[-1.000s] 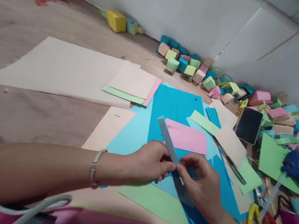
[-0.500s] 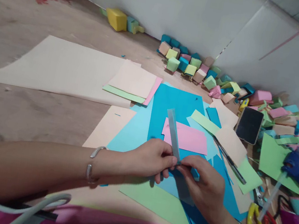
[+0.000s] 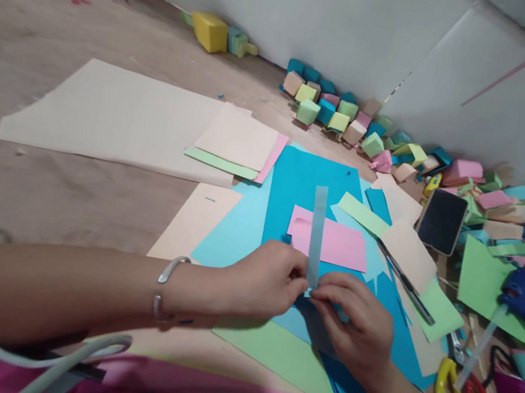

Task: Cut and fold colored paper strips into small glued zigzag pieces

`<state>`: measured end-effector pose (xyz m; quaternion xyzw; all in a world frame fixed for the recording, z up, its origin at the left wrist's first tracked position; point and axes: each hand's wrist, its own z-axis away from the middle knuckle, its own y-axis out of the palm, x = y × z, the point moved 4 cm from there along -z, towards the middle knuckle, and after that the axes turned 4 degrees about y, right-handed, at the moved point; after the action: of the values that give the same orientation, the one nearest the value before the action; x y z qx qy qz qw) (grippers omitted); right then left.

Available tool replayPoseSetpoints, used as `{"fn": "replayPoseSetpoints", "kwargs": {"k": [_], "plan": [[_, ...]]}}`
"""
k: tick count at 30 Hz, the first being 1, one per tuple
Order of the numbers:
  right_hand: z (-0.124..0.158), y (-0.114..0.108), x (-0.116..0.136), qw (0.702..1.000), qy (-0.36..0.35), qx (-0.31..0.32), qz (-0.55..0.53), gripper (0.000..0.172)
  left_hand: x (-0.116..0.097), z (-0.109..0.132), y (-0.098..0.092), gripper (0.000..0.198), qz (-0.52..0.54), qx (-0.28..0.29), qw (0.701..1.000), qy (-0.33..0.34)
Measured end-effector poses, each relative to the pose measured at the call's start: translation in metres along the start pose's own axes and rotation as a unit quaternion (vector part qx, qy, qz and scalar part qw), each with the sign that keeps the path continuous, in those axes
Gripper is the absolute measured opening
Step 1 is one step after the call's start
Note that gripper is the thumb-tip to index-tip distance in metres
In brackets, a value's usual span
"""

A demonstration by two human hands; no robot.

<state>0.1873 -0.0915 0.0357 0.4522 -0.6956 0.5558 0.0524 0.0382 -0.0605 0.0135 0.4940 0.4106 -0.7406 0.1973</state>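
**Pale blue paper strip held upright between two hands, its free length unfolded**

Head view. The narrow, pale blue paper strip is held above a spread of coloured paper sheets on the bare grey-brown floor. Its lower end is pinched in the left hand, the fingers being curled closely; the same end is gripped between the thumb and fingertips of the right hand. Whether that end is folded cannot be told, as it is covered by the fingers. Behind the strip, a pink paper rectangle is laid on a dark blue paper sheet. Along the floor's wall-side edge, small multicoloured folded-paper blocks are lined up, apparently completed. By comparison, the strip is judged to be at an early stage: cutting seems done, while its visible length is left straight. The surrounding sheets are left flat.
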Motion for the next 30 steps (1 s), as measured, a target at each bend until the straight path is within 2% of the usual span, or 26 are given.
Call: {"fn": "replayPoseSetpoints", "kwargs": {"k": [2, 4, 9, 12, 18, 22, 25, 30], "plan": [[0.001, 0.002, 0.001, 1.0, 0.015, -0.004, 0.003, 0.012, -0.007, 0.002, -0.003, 0.02, -0.114, -0.038, 0.99, 0.073], [0.001, 0.004, 0.001, 0.999, 0.034, -0.01, 0.001, 0.011, -0.01, 0.004, -0.003, 0.021, -0.173, -0.05, 0.977, 0.111], [0.003, 0.007, -0.002, 0.997, 0.07, -0.021, -0.007, 0.01, -0.009, 0.005, 0.0, 0.019, -0.222, -0.032, 0.968, 0.116], [0.004, 0.007, -0.006, 0.995, 0.094, -0.015, -0.019, 0.01, -0.01, 0.004, 0.0, 0.019, -0.216, -0.016, 0.969, 0.119], [0.003, 0.006, -0.008, 0.992, 0.115, -0.012, -0.042, 0.01, -0.012, 0.006, -0.001, 0.011, -0.159, -0.022, 0.978, 0.13], [0.004, 0.007, -0.01, 0.989, 0.133, 0.002, -0.067, 0.011, -0.009, 0.003, -0.001, 0.019, -0.144, -0.019, 0.981, 0.132], [0.008, 0.009, -0.016, 0.978, 0.182, 0.001, -0.106, 0.007, -0.007, 0.001, -0.001, 0.022, -0.116, -0.008, 0.986, 0.118], [0.011, 0.011, -0.023, 0.951, 0.25, -0.019, -0.181, 0.017, -0.005, 0.001, -0.001, 0.024, -0.052, 0.0, 0.996, 0.078]]}}
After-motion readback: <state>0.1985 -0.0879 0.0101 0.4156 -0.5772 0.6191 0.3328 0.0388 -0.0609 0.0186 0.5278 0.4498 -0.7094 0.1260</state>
